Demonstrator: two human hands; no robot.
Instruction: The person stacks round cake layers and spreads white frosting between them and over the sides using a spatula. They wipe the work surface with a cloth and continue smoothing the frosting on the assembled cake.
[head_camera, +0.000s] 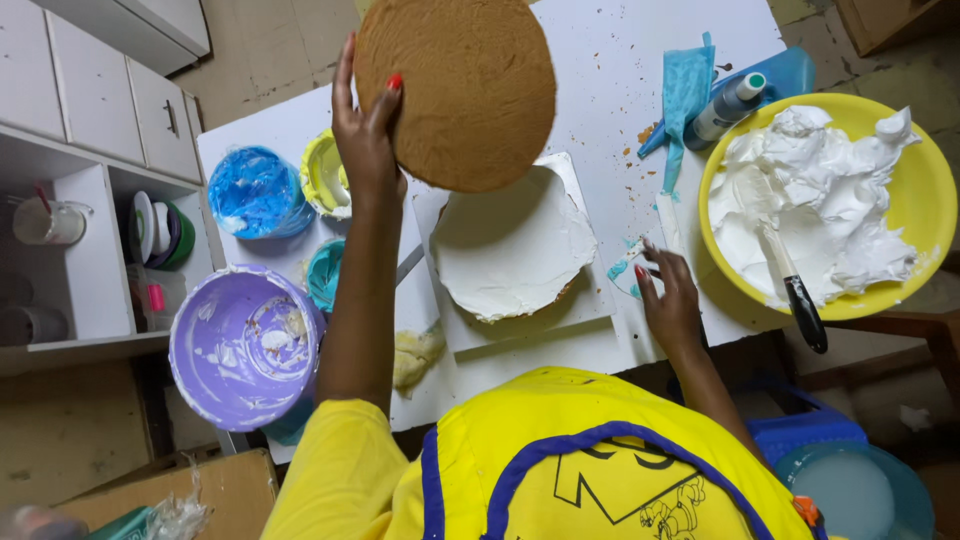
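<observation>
One left hand (365, 135), fingers grasping one round brown cake layer (457, 88), lifts it above one frosted cake (512, 245). Right hand (668, 300), fingers released, rests on the tabletop (600, 60) beside it.

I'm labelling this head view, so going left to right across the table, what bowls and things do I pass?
Purple bowl → blue bowl → left hand → frosted cake → right hand → yellow bowl of white cream.
</observation>
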